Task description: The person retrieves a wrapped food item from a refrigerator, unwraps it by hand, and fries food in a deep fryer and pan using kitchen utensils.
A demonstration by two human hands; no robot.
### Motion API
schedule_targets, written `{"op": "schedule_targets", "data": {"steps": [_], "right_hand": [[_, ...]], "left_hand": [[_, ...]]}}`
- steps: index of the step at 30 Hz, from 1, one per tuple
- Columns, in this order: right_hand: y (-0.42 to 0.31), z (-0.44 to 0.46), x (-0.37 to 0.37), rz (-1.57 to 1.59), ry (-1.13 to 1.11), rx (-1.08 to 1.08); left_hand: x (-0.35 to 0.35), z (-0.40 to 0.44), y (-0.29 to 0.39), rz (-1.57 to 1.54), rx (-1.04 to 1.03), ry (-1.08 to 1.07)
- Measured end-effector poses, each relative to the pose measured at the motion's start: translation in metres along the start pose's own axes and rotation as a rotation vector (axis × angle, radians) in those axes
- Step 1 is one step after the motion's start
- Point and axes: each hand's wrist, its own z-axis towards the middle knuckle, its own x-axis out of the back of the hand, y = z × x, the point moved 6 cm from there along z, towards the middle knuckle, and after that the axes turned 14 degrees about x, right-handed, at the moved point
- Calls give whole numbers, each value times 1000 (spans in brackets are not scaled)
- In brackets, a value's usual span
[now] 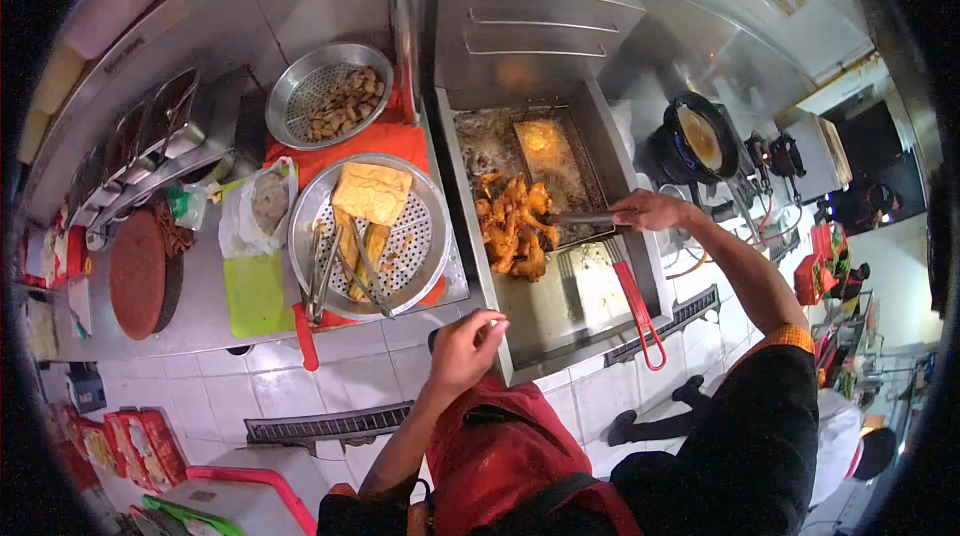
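Note:
My right hand (pixel 650 211) is closed round the end of a metal-handled utensil (pixel 580 219) that reaches over the deep fryer (pixel 600 356). At its far end is a pile of orange-brown fried pieces (pixel 515 226), which look like chicken and hide the utensil's head. Behind them a wire fry basket (pixel 545 146) sits in bubbling oil with a golden piece in it. Its red handle (pixel 638 311) appears to extend over the fryer's front. My left hand (pixel 465 351) hovers by the fryer's front left corner, fingers loosely curled and apart, with nothing visible in it.
Left of the fryer, a perforated metal bowl (pixel 400 276) holds golden fried slabs and tongs (pixel 325 271). Another bowl (pixel 300 116) with brown pieces stands behind it. A green cutting board (pixel 255 296) and round brown block (pixel 137 276) lie farther left. A wok (pixel 700 141) is right; another person's legs (pixel 660 426) show lower right.

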Motion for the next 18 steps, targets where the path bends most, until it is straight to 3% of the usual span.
{"op": "schedule_targets", "data": {"steps": [5,7,8,11,15,16,18], "right_hand": [[30,0,-2,6,-90,12],[5,-13,4,-62,-116,34],[12,-17,3,-132,-16,142],[1,-36,-3,-11,-83,87],[-11,-82,-24,-71,25,72],[-13,-90,-36,-142,149,213],[-31,-125,-55,-109,137,122]], "left_hand": [[10,0,1,58,24,42],[12,-3,2,33,2,54],[15,-4,3,1,-24,77],[16,-5,0,-31,-56,115],[21,-11,1,-46,-83,111],[25,-15,6,-26,-119,126],[27,-19,7,-12,-128,137]]}}
